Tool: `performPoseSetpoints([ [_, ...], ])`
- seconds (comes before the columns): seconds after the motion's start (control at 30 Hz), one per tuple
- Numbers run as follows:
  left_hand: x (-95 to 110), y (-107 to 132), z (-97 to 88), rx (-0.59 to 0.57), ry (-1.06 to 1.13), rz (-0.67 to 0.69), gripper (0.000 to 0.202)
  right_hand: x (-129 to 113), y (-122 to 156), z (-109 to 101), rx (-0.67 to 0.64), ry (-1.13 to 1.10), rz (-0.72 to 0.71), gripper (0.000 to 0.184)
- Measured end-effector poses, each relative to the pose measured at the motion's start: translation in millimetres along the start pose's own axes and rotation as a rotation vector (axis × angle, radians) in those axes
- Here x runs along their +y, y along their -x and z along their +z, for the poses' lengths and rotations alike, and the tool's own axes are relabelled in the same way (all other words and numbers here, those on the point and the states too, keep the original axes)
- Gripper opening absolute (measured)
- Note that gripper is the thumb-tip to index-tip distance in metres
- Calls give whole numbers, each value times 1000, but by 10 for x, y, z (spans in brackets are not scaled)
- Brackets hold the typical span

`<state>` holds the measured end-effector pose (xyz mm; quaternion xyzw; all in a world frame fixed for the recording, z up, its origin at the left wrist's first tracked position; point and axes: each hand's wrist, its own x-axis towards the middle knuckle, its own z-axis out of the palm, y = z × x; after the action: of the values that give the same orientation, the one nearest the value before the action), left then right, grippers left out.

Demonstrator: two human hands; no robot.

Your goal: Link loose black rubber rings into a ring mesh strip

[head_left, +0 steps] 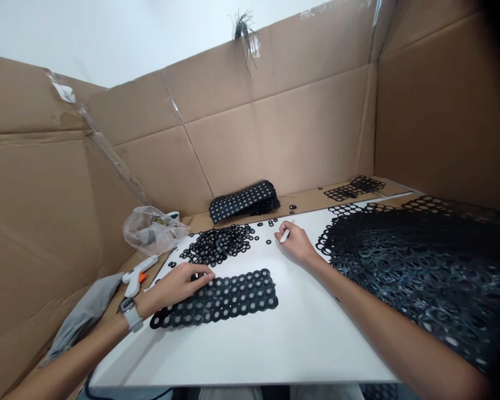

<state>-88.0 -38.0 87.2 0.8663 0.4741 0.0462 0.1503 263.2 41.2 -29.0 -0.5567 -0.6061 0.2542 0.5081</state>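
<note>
My left hand (179,284), a watch on its wrist, rests with fingers curled on the left end of a black perforated sheet of joined rings (225,297) that lies flat on the white board (254,350). Just beyond it lies a loose pile of small black rings (219,244). My right hand (295,243) is farther back on the board, closed around a small white stick-like object (285,234), beside a few scattered rings.
A large heap of black ring mesh (412,272) covers the right side. A stack of finished perforated sheets (244,201) sits at the back. A glue gun (138,275), a clear plastic bag (152,229) and grey cloth (83,314) lie left. Cardboard walls (275,128) surround everything.
</note>
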Motion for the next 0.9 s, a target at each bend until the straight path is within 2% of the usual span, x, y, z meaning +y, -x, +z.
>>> performPoseSetpoints([
  [0.13,-106,-102,146,-45,-11,-26,42,15,-20,5,-9,13,-8,4],
  [0.33,-68,-144,309,-54,116,8,36,32,-40,10,-32,22,-6,4],
  [0.43,47,-200,373,-57,201,25,36,18,-37,2,-45,25,-10,5],
  [0.6,389,-385,497,-46,236,100,29,9,-41,-11,-57,30,-25,6],
  [0.73,480,-503,578,35,105,203,21,17,-62,-14,-51,9,-45,7],
  [0.9,332,-579,692,165,-45,310,18,-27,-60,-21,-33,-98,-106,25],
])
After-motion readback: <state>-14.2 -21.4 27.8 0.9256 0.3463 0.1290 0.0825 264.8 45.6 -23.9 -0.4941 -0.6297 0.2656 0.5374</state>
